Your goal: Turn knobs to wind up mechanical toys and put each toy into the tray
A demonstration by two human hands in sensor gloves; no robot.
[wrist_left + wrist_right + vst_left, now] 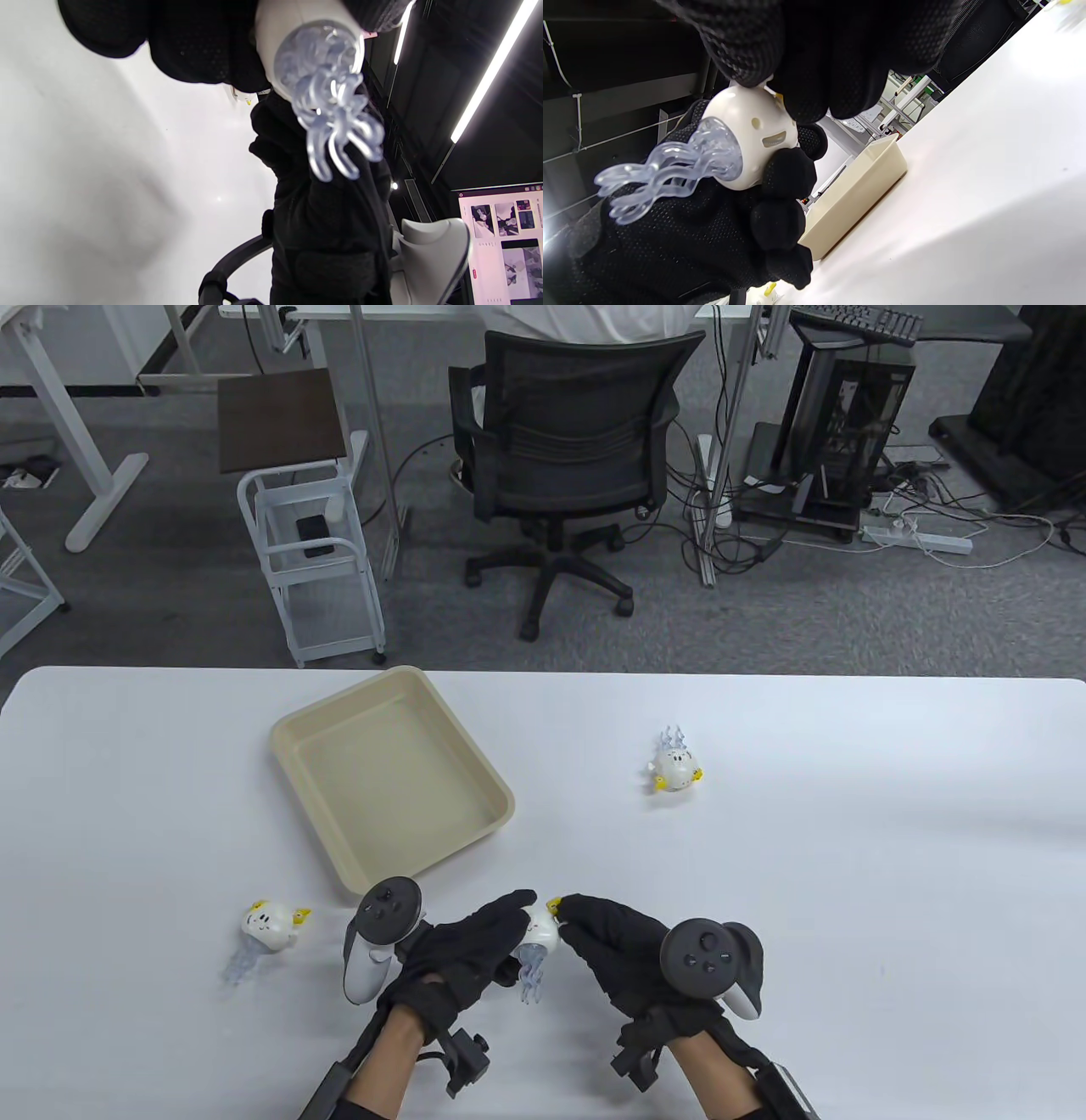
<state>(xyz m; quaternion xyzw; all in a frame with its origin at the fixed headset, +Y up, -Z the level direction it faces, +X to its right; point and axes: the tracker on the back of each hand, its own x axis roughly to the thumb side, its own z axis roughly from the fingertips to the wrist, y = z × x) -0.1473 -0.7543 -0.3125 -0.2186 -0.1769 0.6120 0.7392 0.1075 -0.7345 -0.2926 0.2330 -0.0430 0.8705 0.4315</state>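
Observation:
My left hand [475,954] grips a white jellyfish toy [540,935] with clear tentacles, held above the table near its front edge. The toy's round body [751,140] lies in the left hand's curled fingers [780,199], tentacles [335,118] hanging free. My right hand [611,942] pinches the yellow knob [553,906] on the toy's side. A second jellyfish toy [270,926] lies on its side at the left. A third toy [674,768] stands farther back on the right. The beige tray [293,729] sits behind my left hand with nothing in it.
The white table [848,857] reaches across the whole view. Beyond its far edge stand an office chair [568,449], a small white cart [314,560] and a computer tower [848,415] on grey carpet.

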